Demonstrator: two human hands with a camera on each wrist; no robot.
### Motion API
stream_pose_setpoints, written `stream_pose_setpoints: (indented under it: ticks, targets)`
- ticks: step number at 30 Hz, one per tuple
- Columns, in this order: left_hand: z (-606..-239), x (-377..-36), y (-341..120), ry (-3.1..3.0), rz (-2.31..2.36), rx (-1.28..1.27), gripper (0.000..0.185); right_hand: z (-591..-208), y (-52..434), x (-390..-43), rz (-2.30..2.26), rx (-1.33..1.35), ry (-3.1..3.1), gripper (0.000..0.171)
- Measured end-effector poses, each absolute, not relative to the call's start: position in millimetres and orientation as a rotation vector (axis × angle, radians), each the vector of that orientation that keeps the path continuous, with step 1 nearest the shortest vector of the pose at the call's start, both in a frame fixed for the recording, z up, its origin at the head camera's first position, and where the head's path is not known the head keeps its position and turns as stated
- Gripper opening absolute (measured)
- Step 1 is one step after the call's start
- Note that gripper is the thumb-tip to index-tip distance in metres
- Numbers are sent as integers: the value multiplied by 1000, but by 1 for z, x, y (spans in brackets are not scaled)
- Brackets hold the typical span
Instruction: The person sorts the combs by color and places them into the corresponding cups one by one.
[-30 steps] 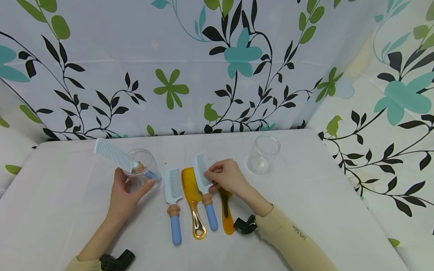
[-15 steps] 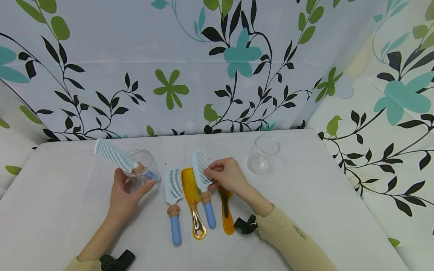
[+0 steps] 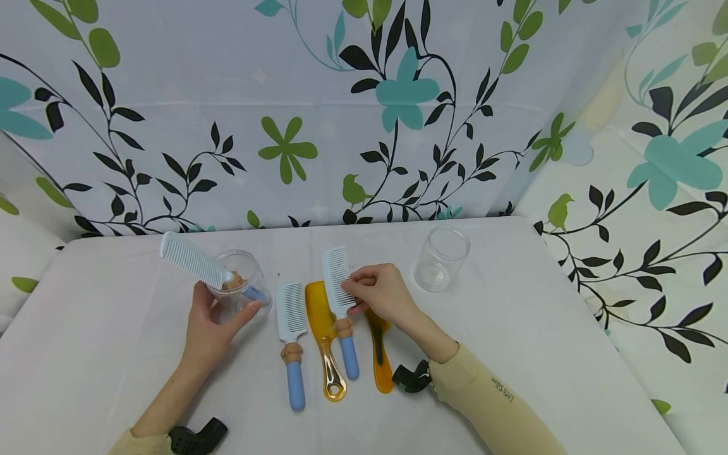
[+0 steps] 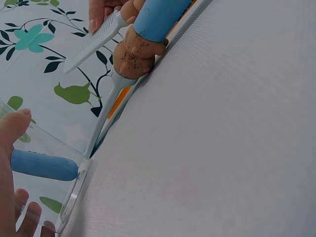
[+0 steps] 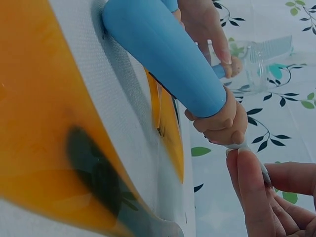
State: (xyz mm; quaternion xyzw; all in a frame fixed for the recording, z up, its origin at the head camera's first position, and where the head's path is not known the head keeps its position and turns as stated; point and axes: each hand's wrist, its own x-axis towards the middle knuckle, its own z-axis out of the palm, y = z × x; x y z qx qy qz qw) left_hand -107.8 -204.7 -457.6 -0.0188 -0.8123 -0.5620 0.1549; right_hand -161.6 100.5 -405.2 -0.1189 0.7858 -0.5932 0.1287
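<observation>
Left hand (image 3: 213, 325) curled round a clear cup (image 3: 258, 272), thumb on the side toward the right hand, fingers on the far side; grip about cup-wide. In that cup: first light-blue comb (image 3: 193, 260), blue handle down inside, brown bear figure near the rim, toothed head slanting out past the left fingers. Right hand (image 3: 381, 291) holds second light-blue comb (image 3: 341, 313) in a narrow pinch, thumb and fingers on the toothed head, blue handle pointing back toward the person; can't tell if its handle end touches the cloth. Between the hands: third light-blue comb (image 3: 292, 351) nearer the left hand, then an amber comb (image 3: 324, 341) with ring-ended handle, just beside the right hand's comb. Partly under the right hand: amber-handled piece (image 3: 382, 357), head mostly hidden. Second clear cup (image 3: 442, 259) beyond the right hand, off to its right, apart from it. Black wrist devices (image 3: 199, 436) by both wrists. White cloth (image 3: 557, 328) underneath, leaf-print curtain (image 3: 222, 57) beyond the hands.
</observation>
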Motion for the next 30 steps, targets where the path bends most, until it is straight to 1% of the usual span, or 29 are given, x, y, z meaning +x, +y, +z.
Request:
stream_pose_setpoints:
  ticks: [19,30]
  targets:
    - [-456,-107,-204,-2324,-1600,-63,91,-399,101,-159,-1766,-370,2296,20]
    - [-459,-108,-205,-2324,-1589,-60,91,-399,101,-159,-1795,-370,2271,22]
